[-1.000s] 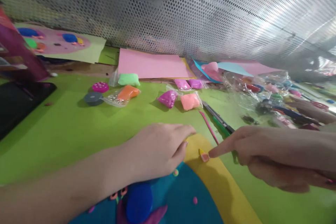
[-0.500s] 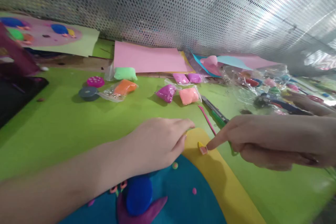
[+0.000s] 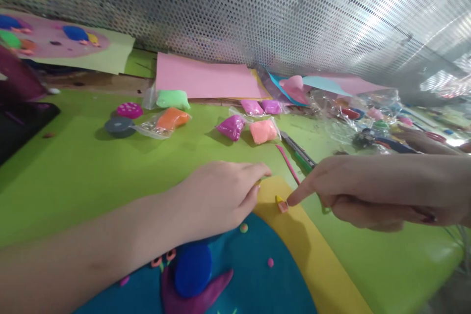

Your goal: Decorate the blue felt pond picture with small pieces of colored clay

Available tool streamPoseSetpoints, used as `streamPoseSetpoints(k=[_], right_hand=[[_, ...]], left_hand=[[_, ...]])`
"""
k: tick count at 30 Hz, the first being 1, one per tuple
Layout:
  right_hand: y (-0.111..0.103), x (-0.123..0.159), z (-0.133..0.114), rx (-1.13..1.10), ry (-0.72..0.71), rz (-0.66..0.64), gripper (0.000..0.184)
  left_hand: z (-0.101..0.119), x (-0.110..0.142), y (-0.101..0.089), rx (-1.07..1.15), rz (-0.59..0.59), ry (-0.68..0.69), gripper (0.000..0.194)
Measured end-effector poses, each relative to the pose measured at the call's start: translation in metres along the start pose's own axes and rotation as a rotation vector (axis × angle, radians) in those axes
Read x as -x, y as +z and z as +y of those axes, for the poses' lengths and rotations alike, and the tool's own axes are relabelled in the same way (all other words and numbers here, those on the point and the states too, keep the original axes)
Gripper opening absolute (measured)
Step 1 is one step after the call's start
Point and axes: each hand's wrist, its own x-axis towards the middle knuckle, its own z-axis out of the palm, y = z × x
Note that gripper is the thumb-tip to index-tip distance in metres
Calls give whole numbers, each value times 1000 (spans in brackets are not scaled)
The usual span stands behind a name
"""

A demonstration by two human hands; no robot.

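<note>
My left hand [image 3: 221, 196] lies palm down on the edge of a yellow sheet [image 3: 312, 265], fingers together and lightly bent, with nothing in it. A blue sheet [image 3: 257, 279] with a blue clay disc [image 3: 193, 270] and a purple clay shape [image 3: 206, 297] lies just below that hand. The index finger of my right hand [image 3: 368, 189] is stretched out, its tip pressing a small yellow and pink clay piece [image 3: 281, 203] on the yellow sheet. Its other fingers are curled under, and what they enclose is hidden.
Clay packets lie on the green table [image 3: 91, 171]: green [image 3: 172, 99], orange [image 3: 172, 118], magenta [image 3: 231, 127], peach [image 3: 263, 131]. A green cutter [image 3: 300, 154] and a pink stick [image 3: 289, 164] lie by my right hand. Pink paper [image 3: 206, 81] and a perforated metal screen [image 3: 294, 14] stand behind. Another person's hand [image 3: 423, 140] is at the far right.
My view has drifted a little, so everything sits slightly higher and further left. Both hands keep their poses, with the right fingertip still on the small clay piece.
</note>
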Motion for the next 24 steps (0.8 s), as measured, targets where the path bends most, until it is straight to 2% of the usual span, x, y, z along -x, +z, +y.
streamPoseSetpoints(k=[2,4,19,22,24], right_hand=[[0,1,-3,-123,105,-90,70],[1,1,-4,-168,153,-93,72],[2,2,-2,-141,117,-76,64],[2,1,-2,-182,138,-39,55],[3,1,-3,-213,160,-4,41]], left_hand=[[0,-1,0,-8,5,1,30],[-1,-1,0,-16,9,3,30],[3,0,-3,11,-14,12,31],[3,-1,-3,23,-31,10,31],[3,-2,-3,19,-41,1,29]])
